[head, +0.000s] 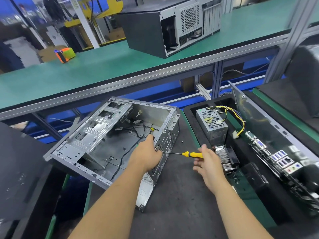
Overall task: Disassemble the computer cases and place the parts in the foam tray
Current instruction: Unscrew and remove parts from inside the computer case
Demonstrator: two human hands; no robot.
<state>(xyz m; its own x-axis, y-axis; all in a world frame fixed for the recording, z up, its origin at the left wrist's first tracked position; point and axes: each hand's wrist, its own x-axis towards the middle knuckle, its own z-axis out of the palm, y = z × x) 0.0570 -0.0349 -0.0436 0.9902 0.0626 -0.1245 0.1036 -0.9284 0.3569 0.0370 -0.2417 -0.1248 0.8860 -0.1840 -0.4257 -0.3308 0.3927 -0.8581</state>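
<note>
The open case (110,140) lies on its side on the worktop (176,195), its rear panel turned toward the person. The left hand (148,155) grips that rear edge, fingers curled over the panel, steadying it. The right hand (206,162) holds a yellow-handled screwdriver (188,154) loosely, fingers partly spread around the handle. The screwdriver's long axis runs roughly level, left to right, with its tip at the rear panel just beside the left hand, so the fastener in question likely sits there, to the left of the right hand. The foam tray (191,114) lies just right of the case, already holding a power supply (211,124), a heatsink (224,158) and a motherboard (276,156). The right hand is nearer the tray. A second case (165,26) stands on the far shelf.
</note>
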